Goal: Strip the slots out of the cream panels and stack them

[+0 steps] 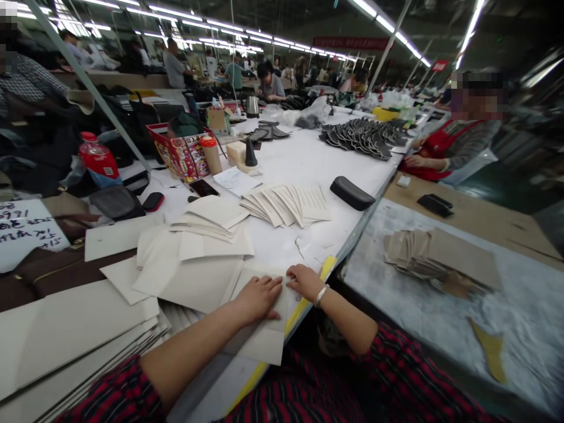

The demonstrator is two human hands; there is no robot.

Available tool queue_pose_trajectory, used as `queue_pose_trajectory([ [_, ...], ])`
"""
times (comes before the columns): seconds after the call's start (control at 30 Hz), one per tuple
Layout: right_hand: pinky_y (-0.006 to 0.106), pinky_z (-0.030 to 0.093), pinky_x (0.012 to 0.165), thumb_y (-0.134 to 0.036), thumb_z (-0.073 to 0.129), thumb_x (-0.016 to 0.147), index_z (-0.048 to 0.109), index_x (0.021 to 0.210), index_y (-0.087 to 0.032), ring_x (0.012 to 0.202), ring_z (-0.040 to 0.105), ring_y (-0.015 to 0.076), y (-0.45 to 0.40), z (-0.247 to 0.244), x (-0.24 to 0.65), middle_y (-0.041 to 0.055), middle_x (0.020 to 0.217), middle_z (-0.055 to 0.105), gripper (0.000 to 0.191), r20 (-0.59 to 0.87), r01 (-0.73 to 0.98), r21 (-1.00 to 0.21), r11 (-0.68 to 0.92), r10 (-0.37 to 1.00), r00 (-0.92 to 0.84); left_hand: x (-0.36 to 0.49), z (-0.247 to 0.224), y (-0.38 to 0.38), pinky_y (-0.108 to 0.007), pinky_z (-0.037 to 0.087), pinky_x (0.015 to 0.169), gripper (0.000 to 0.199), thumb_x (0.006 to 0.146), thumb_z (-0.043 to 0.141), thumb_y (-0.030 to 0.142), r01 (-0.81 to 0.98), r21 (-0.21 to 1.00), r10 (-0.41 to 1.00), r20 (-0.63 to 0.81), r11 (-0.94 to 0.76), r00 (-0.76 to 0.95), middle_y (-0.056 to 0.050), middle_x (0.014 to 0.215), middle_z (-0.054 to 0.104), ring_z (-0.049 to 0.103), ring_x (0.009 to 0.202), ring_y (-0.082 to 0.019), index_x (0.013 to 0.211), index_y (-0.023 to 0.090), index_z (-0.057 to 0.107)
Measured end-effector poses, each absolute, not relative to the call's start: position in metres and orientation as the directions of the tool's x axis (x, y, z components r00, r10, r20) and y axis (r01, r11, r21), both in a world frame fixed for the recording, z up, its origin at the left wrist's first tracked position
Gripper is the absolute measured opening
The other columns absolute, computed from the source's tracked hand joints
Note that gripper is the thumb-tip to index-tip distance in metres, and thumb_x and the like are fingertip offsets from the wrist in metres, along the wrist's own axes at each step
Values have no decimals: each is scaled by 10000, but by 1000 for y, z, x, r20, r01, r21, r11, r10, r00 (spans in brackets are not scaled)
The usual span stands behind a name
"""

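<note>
A beige sheet [264, 346], like thin card, lies at the table's front edge below me. My left hand [259, 299] rests flat on it, palm down, with the fingers stretched forward. Close beside it, my right hand [305, 283] has its fingers bent and pressed together at the sheet's right edge; the fingertips are partly hidden. Larger beige sheets [189, 285] overlap just left of my hands. Beyond them sit a small pile of sheets [214, 212] and a fanned row of cut pieces [286, 202].
A big stack of sheets [66, 329] fills the near left. Ahead are a black case [352, 192], a phone [203, 188] and a red-capped bottle [99, 161]. On the right, a lower table [440, 329] bears stacked pieces [458, 258]; a person in a red apron [436, 147] works beyond.
</note>
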State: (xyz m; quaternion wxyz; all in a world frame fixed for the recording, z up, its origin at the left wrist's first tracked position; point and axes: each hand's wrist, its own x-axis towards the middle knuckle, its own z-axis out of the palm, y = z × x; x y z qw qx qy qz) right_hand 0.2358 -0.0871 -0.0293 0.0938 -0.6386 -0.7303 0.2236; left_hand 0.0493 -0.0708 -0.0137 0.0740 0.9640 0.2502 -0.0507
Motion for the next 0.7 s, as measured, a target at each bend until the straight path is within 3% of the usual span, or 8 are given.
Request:
queue_pose_trajectory([
  [0.17, 226, 358, 634, -263, 600, 654, 594, 817, -167, 737, 531, 147, -63, -19, 232, 48, 803, 594, 189, -309, 949, -316, 11, 944, -114, 57, -9, -58, -327, 361, 751, 651, 594, 542, 629, 399, 124, 373, -190, -909, 908, -78, 1309, 366, 409, 1004, -245, 1068, 190, 463],
  [0.33, 216, 342, 580, -279, 596, 649, 609, 705, -171, 685, 537, 146, -73, -13, 224, 28, 720, 599, 122, -452, 951, -308, 27, 876, -171, 59, -11, -59, -328, 358, 751, 649, 588, 574, 600, 446, 142, 412, -220, -883, 884, -66, 1331, 334, 391, 1015, -254, 1092, 212, 444],
  [0.43, 216, 345, 611, -248, 563, 688, 570, 696, -167, 680, 515, 130, -94, -10, 219, 25, 729, 572, 81, -350, 923, -371, 103, 905, -242, 53, -12, -61, -351, 361, 771, 669, 594, 572, 592, 470, 173, 433, -213, -866, 876, -57, 1340, 320, 373, 1054, -262, 1127, 220, 412],
  [0.53, 234, 344, 703, -216, 505, 749, 521, 764, -154, 780, 486, 133, -113, 0, 214, 54, 839, 540, 66, -159, 912, -401, 90, 973, -166, 45, -12, -61, -370, 361, 796, 715, 581, 568, 601, 459, 217, 420, -203, -862, 885, -52, 1359, 287, 344, 1099, -269, 1160, 226, 378],
  [0.6, 241, 345, 698, -189, 425, 797, 496, 796, -146, 764, 475, 129, -133, 11, 207, 57, 817, 530, 84, -205, 865, -495, 82, 957, -208, 42, -12, -62, -384, 356, 812, 749, 558, 587, 597, 470, 219, 431, -202, -855, 879, -49, 1364, 275, 328, 1119, -274, 1175, 233, 366],
  [0.7, 189, 349, 589, -207, 442, 788, 489, 739, -168, 620, 465, 89, -185, 29, 194, -8, 685, 526, 79, -367, 679, -721, 139, 755, -543, 40, -17, -69, -403, 345, 839, 767, 553, 592, 598, 517, 208, 484, -191, -830, 854, -44, 1366, 274, 312, 1143, -274, 1194, 248, 356],
])
